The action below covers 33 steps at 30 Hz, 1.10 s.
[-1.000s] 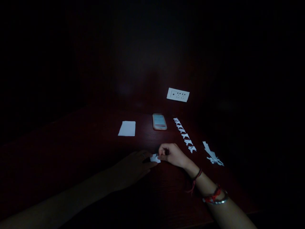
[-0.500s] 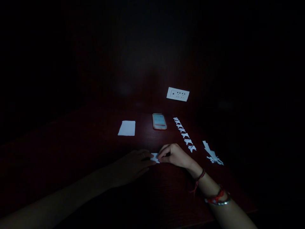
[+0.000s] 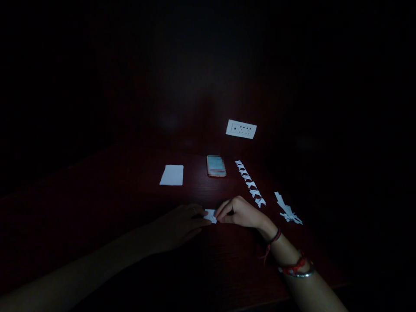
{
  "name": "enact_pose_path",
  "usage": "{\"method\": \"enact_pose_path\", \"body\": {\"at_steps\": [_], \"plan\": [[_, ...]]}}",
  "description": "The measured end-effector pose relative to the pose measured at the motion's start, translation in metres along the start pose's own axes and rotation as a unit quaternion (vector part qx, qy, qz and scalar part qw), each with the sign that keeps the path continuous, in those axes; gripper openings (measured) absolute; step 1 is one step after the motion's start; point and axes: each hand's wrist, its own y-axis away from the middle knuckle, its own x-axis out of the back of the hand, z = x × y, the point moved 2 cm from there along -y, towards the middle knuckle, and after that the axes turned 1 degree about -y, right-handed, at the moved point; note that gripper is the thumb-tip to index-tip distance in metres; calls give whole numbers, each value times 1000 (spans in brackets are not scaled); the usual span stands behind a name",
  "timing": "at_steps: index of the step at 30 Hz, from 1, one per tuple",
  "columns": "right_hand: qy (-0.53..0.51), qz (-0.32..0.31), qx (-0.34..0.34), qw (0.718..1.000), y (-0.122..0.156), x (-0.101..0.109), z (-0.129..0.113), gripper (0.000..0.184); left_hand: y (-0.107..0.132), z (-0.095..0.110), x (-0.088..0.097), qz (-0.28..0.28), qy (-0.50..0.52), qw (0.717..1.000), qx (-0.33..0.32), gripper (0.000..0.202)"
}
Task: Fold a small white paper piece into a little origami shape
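Note:
A small white piece of paper [image 3: 210, 214] lies on the dark red table between my two hands. My left hand [image 3: 188, 221], a ring on one finger, reaches in from the left and holds the paper's left side with thumb and fingertips. At its right edge, the thumb and bent fingers of my right hand [image 3: 239, 211] are pinched on the paper. A red cord and other bracelets circle my right wrist and forearm. How the paper is folded is partly hidden by my fingers.
Beyond my hands are a white paper sheet [image 3: 172, 175] and a phone [image 3: 216, 166] with its screen lit. To the right lie a row of several small folded papers [image 3: 250, 184] and a bunch of paper strips [image 3: 288, 213]. A socket plate [image 3: 241, 129] is on the back wall. Surroundings are dark.
My right fingertips have shifted slightly at the paper's right edge, and more of the paper shows between my hands. The whole view has moved very slightly.

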Motion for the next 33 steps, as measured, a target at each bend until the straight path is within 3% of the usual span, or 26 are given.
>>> {"method": "enact_pose_path", "body": {"at_steps": [7,14,17,21,27,33], "plan": [[-9,16,0,1000,-1,-2,0,13,-1,1,0,-9,1,1000,1,32],[-35,78,-130,988,-4,-11,10,14,1,1,-1,0,-5,1000,7,32],[-55,78,-143,985,-4,-13,10,21,1,0,-3,-2,0,1000,8,32],[-2,51,-103,993,-3,-11,5,18,0,-1,-4,-1,4,1000,-1,33],[114,7,19,993,-1,-5,-7,20,0,1,-4,-6,1,1000,11,34],[163,1,46,986,0,-6,-7,19,-1,2,-2,-7,-5,1000,4,35]]}}
